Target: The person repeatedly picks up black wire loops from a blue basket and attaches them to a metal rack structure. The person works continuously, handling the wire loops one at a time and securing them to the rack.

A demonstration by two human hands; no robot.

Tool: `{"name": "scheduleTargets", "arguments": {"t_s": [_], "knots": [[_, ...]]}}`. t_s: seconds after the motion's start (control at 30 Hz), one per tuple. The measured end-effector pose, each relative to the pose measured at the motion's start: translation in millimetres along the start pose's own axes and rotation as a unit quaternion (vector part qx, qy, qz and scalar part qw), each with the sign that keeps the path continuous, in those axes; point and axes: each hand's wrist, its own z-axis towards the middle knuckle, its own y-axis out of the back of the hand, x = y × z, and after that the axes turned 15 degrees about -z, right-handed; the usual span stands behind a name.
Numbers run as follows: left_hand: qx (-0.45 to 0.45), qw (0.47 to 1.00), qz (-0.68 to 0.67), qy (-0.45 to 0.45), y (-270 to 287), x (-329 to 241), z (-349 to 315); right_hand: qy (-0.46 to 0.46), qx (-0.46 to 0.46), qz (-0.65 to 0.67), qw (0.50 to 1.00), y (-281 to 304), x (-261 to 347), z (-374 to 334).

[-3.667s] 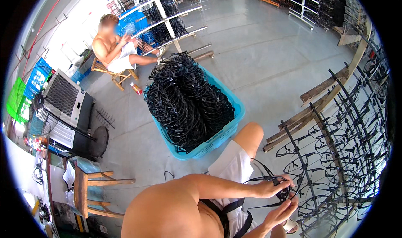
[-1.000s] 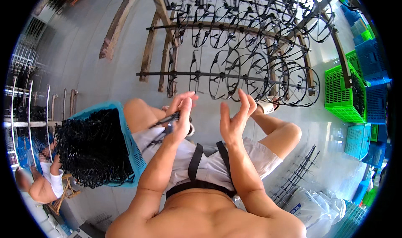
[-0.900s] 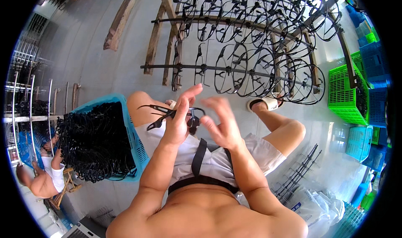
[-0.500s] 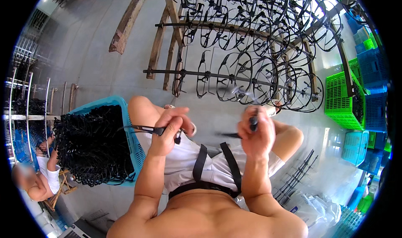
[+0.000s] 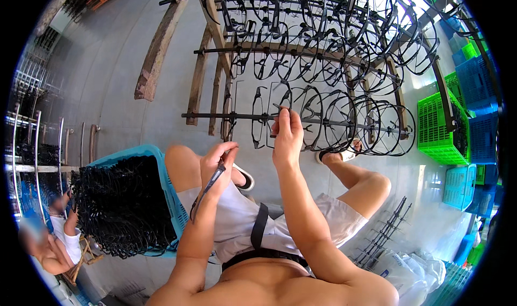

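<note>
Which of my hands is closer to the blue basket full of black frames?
Left. The left hand, holding a black frame, is just right of the blue basket rim. The right hand is farther right and up at the rack rod.

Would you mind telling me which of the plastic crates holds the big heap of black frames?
The blue crate beside the person's left knee, heaped with black frames. The green crate and the other blue crates stand farther off on the right.
</note>
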Motion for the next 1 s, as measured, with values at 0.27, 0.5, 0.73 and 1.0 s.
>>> {"name": "scheduleTargets", "arguments": {"t_s": [0.27, 0.5, 0.73, 1.0], "knots": [[0.001, 0.999, -0.022, 0.032, -1.7, -1.5, 1.6, -0.024, 0.048, 0.049, 0.997, -3.2, 2.5, 6.7], [-0.011, 0.999, -0.031, 0.039, -5.0, -4.1, 2.3, -0.022, 0.039, 0.055, 0.997, -5.4, 3.6, 7.3], [-0.037, 0.994, -0.071, 0.068, -7.6, -0.5, 5.0, 0.031, 0.075, 0.031, 0.996, 8.2, -11.1, -6.4], [-0.056, 0.985, -0.144, 0.074, -15.6, 12.1, 8.5, 0.121, 0.084, 0.028, 0.989, 26.2, -42.3, -42.9]]}}
